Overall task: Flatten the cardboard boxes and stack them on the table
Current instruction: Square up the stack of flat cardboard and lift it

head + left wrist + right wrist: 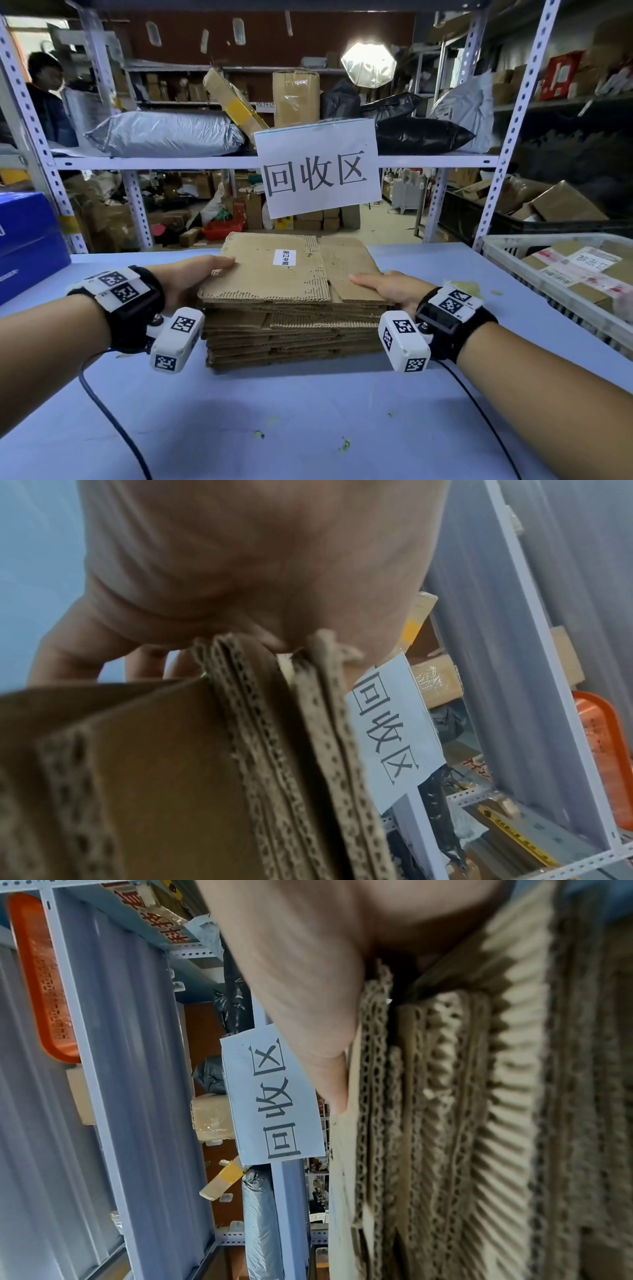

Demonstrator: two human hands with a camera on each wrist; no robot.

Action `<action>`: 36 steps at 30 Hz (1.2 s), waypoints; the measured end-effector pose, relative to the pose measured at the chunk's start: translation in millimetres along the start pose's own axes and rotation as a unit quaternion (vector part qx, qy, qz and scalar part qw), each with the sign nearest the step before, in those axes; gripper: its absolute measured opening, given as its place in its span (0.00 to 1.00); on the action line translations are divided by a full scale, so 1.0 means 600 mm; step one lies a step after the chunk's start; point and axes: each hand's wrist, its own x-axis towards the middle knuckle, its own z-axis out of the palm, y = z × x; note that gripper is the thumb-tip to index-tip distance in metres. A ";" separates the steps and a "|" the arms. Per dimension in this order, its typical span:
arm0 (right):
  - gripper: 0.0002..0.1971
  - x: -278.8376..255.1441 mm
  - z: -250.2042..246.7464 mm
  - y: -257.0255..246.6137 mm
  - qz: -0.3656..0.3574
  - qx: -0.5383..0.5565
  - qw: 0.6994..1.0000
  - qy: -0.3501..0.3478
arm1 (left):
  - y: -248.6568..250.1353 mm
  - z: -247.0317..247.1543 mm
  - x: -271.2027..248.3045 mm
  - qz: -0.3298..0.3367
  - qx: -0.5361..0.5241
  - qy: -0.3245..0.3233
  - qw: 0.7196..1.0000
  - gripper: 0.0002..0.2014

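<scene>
A stack of flattened cardboard boxes [291, 329] lies in the middle of the pale blue table [308, 428]. The top flattened box [291, 270] carries a small white label. My left hand [191, 277] grips the left edge of the top sheets, thumb on top, fingers curled underneath. My right hand [394, 287] grips the right edge the same way. In the left wrist view the left hand [240, 561] pinches several corrugated layers [171, 777]. The right wrist view shows the right hand [308, 961] with its thumb laid along the cardboard edges [479, 1123].
A white crate [507, 260] with taped parcels stands at the right edge of the table. A blue box [27, 240] sits at the left. A paper sign [318, 168] hangs from the metal shelf behind the stack. A person [44, 99] stands far left.
</scene>
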 end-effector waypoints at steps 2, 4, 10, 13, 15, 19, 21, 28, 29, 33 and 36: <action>0.33 0.000 -0.011 0.002 -0.004 -0.002 1.000 0.012 | 0.002 0.005 0.004 -0.001 -0.014 -0.005 1.000 0.26; 0.35 -0.001 -0.021 0.005 -0.007 -0.006 1.000 0.016 | 0.003 0.011 0.006 -0.001 -0.033 -0.017 0.999 0.27; 0.33 -0.011 -0.041 0.013 -0.015 0.024 1.000 -0.001 | 0.013 0.018 -0.004 0.030 -0.007 -0.065 0.997 0.32; 0.25 -0.013 -0.042 0.023 -0.044 0.071 0.996 -0.015 | 0.015 0.021 -0.012 0.052 0.028 -0.087 0.994 0.33; 0.23 -0.010 -0.036 0.036 -0.076 0.100 0.992 -0.016 | 0.017 0.019 -0.016 0.074 0.025 -0.089 0.993 0.31; 0.33 -0.012 -0.040 0.026 -0.097 0.102 0.990 -0.004 | 0.027 0.020 -0.018 0.115 0.000 -0.094 0.989 0.29; 0.34 -0.018 -0.052 0.007 -0.084 0.092 0.992 0.001 | 0.034 0.021 -0.015 0.146 -0.004 -0.120 0.982 0.27; 0.39 -0.022 -0.067 -0.051 -0.250 0.109 0.962 0.020 | 0.052 0.015 -0.004 0.329 -0.021 -0.140 0.934 0.47; 0.42 -0.019 -0.067 -0.054 -0.279 0.099 0.955 0.014 | 0.056 0.014 0.000 0.341 -0.016 -0.138 0.930 0.50; 0.42 0.002 -0.063 -0.027 -0.272 0.070 0.959 -0.027 | 0.033 0.018 0.024 0.299 0.008 -0.165 0.940 0.44; 0.38 0.015 -0.052 -0.009 -0.258 0.007 0.966 -0.013 | 0.009 0.024 0.046 0.284 0.033 -0.138 0.948 0.38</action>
